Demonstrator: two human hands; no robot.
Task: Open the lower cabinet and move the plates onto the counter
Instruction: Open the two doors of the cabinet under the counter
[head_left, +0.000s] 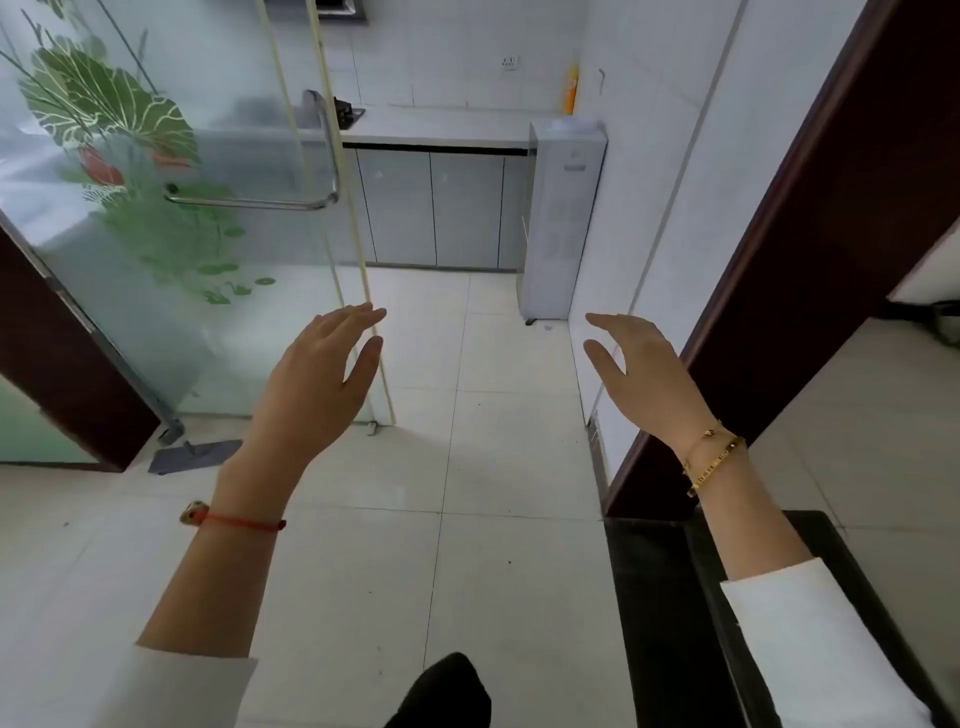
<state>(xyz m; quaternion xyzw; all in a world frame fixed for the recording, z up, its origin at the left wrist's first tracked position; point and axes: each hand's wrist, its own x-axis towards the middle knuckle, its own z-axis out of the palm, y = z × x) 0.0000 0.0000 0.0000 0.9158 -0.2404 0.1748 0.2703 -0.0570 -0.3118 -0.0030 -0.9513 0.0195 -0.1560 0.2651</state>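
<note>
The lower cabinet (431, 208) with grey-blue doors stands shut at the far end of a narrow kitchen, under a pale counter (441, 127). No plates show. My left hand (317, 379) and my right hand (639, 374) are held out in front of me above the tiled floor, fingers apart and holding nothing. Both are far from the cabinet. A red string bracelet is on my left wrist and gold bracelets on my right.
A frosted glass door (156, 218) with a lotus pattern and a steel handle stands open on the left. A white water dispenser (563, 218) stands right of the cabinet. A dark door frame (789, 270) rises at right. A yellow bottle (571, 88) stands on the counter.
</note>
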